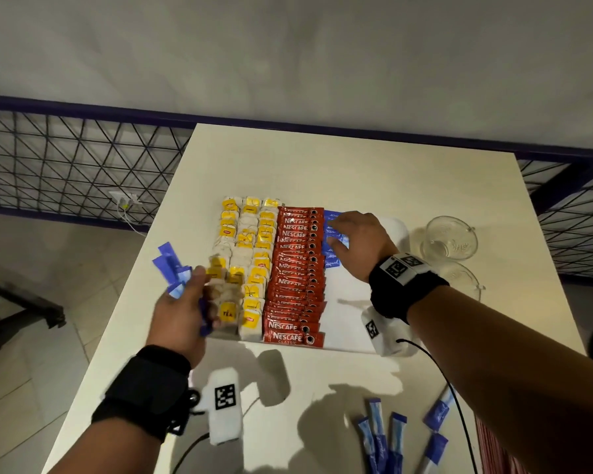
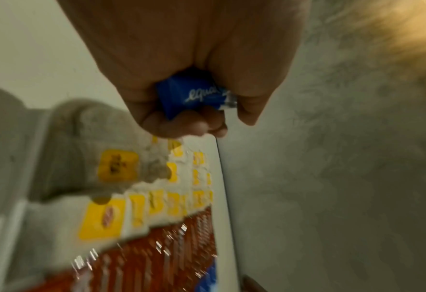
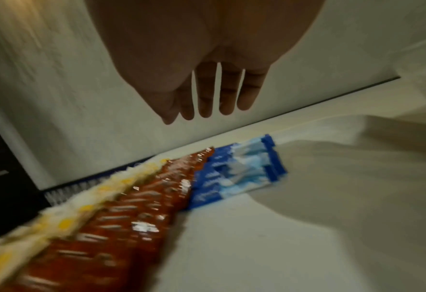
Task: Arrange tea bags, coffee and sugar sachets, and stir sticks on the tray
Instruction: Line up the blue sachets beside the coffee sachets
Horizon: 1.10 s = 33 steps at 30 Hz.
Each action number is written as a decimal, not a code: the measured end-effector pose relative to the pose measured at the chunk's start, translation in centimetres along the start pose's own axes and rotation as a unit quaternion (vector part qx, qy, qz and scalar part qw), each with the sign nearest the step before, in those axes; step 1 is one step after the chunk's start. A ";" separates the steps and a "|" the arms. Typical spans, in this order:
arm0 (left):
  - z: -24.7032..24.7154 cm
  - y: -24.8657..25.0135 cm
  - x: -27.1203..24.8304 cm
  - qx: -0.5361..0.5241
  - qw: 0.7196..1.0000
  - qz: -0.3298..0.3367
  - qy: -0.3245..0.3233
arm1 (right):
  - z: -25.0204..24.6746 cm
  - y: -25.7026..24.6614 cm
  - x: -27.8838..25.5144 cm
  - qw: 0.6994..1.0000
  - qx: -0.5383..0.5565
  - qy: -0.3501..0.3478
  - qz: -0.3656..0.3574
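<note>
Clamped in the left hand grip is a fanned bunch of blue paper sugar sachets, at nine o'clock of the white tray on the pale tabletop. Right hand, fingers straight and apart, hovers over the short blue row at the tray's two o'clock, beside red coffee sachets and yellow-tagged tea bags. Sugar step is underway; next probably calls for passing one sachet across to extend that row.

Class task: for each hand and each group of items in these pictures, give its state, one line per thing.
Left hand: grips a fan of blue sachets.
Right hand: open, fingers straight, over the blue row.
Tea bags: laid in columns on tray.
Coffee sticks: one overlapping column.
Loose sachets: on table, off tray.
Glass cups: empty.
</note>
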<state>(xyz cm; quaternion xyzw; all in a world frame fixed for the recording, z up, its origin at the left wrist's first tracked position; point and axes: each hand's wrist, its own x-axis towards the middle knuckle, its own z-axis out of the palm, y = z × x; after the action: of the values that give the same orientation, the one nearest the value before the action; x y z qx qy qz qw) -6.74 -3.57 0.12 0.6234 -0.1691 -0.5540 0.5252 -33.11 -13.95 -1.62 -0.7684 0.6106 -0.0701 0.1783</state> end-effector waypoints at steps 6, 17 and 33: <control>3.8 -0.2 -4.1 -0.097 0.975 -0.102 -0.171 | -2.6 -7.5 -5.0 0.972 0.215 0.023 -0.089; 6.2 -1.5 -11.4 0.027 0.963 -0.012 -0.268 | -6.8 -7.6 -12.3 0.944 0.321 -0.065 -0.047; 8.9 -2.4 -19.2 0.036 0.979 0.099 -0.174 | -11.5 -4.6 -19.3 0.900 0.434 0.049 0.002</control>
<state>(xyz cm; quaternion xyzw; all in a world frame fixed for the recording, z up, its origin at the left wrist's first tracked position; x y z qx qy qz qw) -21.66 8.44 9.38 0.5162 -0.3384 -0.5925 0.5177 -37.40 3.35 12.76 -0.6093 0.5293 -0.3648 0.4642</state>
